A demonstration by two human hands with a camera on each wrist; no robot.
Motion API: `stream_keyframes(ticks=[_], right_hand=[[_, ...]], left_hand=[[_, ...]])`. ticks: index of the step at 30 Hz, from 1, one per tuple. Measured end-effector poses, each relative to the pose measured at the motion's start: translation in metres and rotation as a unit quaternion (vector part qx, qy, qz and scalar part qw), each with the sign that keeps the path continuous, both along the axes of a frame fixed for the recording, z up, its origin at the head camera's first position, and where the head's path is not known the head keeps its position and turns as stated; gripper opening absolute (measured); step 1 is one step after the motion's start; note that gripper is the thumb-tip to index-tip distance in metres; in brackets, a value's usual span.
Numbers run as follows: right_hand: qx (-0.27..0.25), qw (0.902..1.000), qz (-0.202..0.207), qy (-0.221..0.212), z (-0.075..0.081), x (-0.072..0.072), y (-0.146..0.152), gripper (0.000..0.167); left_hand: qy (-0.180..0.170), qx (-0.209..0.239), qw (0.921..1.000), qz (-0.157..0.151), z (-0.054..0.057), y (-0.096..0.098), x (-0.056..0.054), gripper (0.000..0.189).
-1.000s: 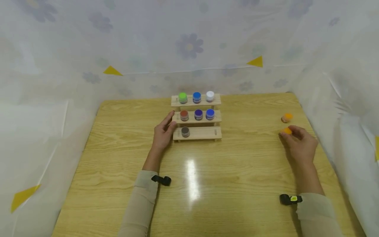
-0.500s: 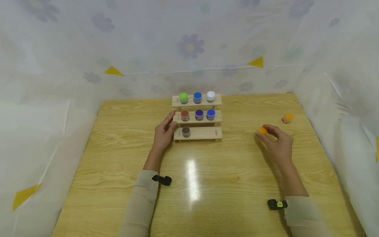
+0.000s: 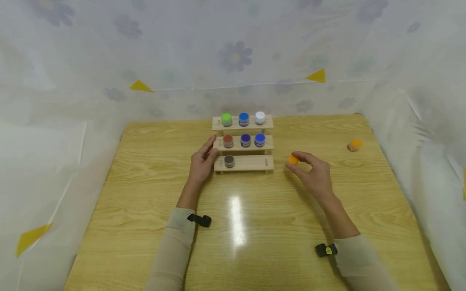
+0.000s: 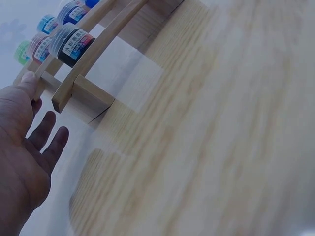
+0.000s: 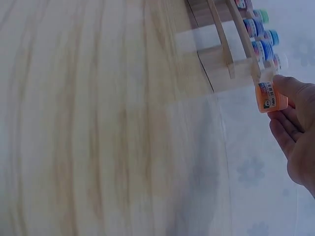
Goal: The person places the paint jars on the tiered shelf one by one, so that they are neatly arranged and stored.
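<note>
Between the thumb and fingers of my right hand is a small paint jar with an orange lid. In the right wrist view the same orange paint jar shows its printed label, and it overlaps the end of the rack there. My left hand holds the left end of a three-step wooden rack at its middle shelf. The left wrist view has the thumb against the shelf's end. A dark paint jar stands on the lowest shelf, at its left.
Red, purple and blue jars line the middle shelf. Green, lighter blue and white ones stand on top. Another orange-lidded jar lies at the table's right. Patterned sheeting borders the table.
My right hand has carried the orange paint jar leftward from the table's right side to just right of the rack. The left hand has stayed at the rack's left end.
</note>
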State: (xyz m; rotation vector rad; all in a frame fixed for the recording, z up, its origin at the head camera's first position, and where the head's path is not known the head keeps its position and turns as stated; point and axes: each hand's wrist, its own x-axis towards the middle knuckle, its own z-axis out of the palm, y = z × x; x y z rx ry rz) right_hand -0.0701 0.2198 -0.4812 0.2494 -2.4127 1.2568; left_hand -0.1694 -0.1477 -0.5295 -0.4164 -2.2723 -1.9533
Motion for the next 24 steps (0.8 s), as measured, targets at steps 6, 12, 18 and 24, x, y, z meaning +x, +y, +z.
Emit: stream_keyframes(ticks=[6, 12, 18, 24], right_hand=[[0.006, 0.9984, 0.055, 0.007, 0.000, -0.009, -0.032, 0.043], [-0.004, 0.9949, 0.100, -0.016, -0.003, -0.016, -0.062, 0.044], [0.001, 0.9941, 0.105, -0.025, -0.004, -0.023, -0.085, 0.043], [0.007, 0.9937, 0.108, -0.029, -0.003, -0.032, -0.101, 0.042]], left_hand=[[0.000, 0.004, 1.0000, -0.004, 0.020, 0.004, 0.009, 0.048], [0.003, 0.008, 0.9999, -0.006, 0.035, 0.004, 0.017, 0.047], [-0.001, -0.002, 1.0000, -0.006, 0.016, 0.001, 0.008, 0.049], [-0.005, -0.001, 1.0000, 0.000, 0.001, -0.001, 0.000, 0.050]])
